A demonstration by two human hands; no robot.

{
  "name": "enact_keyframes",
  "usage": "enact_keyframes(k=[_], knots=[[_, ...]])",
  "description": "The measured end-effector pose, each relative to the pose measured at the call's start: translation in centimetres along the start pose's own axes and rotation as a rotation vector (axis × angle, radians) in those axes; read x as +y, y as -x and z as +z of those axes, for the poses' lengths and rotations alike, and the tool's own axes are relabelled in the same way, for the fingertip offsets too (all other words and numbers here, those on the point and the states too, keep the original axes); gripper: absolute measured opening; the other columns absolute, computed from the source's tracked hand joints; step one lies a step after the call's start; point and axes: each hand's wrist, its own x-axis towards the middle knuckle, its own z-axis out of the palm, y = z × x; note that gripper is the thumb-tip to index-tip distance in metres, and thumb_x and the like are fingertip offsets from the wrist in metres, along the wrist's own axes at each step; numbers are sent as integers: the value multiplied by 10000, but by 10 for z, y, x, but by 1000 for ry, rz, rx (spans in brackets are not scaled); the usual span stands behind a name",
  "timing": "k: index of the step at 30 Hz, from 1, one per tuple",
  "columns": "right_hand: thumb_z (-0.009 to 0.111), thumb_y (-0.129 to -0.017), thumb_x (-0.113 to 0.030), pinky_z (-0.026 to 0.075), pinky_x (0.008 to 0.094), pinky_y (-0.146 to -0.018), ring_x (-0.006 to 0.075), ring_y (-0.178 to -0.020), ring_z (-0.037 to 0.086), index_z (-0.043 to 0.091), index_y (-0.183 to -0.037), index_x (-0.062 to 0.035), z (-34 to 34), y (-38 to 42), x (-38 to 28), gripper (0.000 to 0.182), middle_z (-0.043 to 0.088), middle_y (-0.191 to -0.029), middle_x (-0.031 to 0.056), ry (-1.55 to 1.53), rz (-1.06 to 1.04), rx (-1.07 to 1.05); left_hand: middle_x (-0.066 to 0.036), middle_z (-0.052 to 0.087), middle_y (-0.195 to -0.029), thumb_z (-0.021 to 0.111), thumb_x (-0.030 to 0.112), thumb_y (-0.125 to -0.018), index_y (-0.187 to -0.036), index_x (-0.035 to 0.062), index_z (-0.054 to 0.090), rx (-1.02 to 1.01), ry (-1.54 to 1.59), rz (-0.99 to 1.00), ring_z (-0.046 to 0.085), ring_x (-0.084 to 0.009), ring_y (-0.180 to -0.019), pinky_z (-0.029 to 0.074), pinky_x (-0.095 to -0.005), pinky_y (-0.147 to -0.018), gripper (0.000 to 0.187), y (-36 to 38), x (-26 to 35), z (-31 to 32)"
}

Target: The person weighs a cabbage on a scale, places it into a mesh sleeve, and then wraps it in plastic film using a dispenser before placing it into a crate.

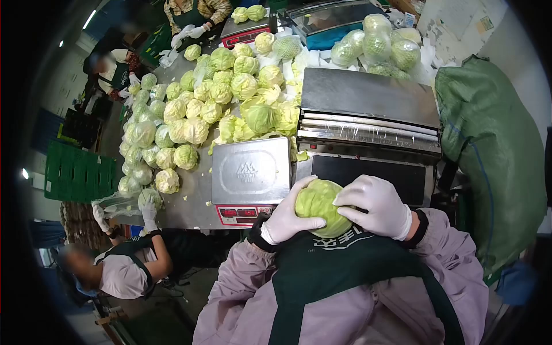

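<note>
A long steel counter (195, 190) runs away from the person, most of its far part covered by a heap of loose cabbages (213, 98), pale green and unwrapped, spreading from the left edge to the middle. At the right edge of the view stands a large green sack (494, 161), bulging and taller than the machine beside it. That film-wrapping machine (368, 115) sits on the counter's right part, with a roll of clear film (368, 133) stretched across its front and a dark flat plate below. Behind it lie wrapped cabbages (379, 46), shiny under their film. To the left of the machine stands a weighing scale (251, 171) with an empty steel pan and a red display panel facing the person. A second scale (244, 31) stands at the far end, with two cabbages on it, near a co-worker in a green apron. At the lower left another co-worker, gloved, leans toward the counter's edge. Close to the person's chest, in front of the scale and the machine, is a single cabbage (319, 207), gripped between both white-gloved hands: the left hand (290, 214) cups its left side with fingers spread, and the right hand (376, 206) wraps over its right side.
</note>
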Motion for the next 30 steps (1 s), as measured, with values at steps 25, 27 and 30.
enact_keyframes(k=[25, 27, 30], knots=[[642, -785, -101, 477, 321, -654, 226, -716, 591, 621, -934, -72, -31, 25, -5, 153, 570, -785, 58, -233, 268, -146, -170, 429, -1353, 898, 325, -528, -1398, 71, 347, -91, -611, 131, 436, -340, -1244, 357, -407, -1047, 1060, -6, 43, 16], [634, -790, -108, 473, 335, -653, 242, -730, 588, 610, -913, -71, -29, 23, -3, 130, 570, -786, 61, -185, 188, -71, -171, 431, -1350, 897, 327, -529, -1398, 70, 347, -101, -605, 133, 435, -340, -1245, 356, -406, -1048, 1060, -9, 44, 16], [619, -803, -119, 468, 356, -657, 275, -745, 585, 585, -884, -67, -27, 23, 1, 102, 571, -790, 67, -218, 123, -46, -176, 433, -1345, 896, 330, -532, -1400, 69, 344, -114, -594, 129, 431, -340, -1250, 351, -405, -1050, 1060, -9, 43, 14]])
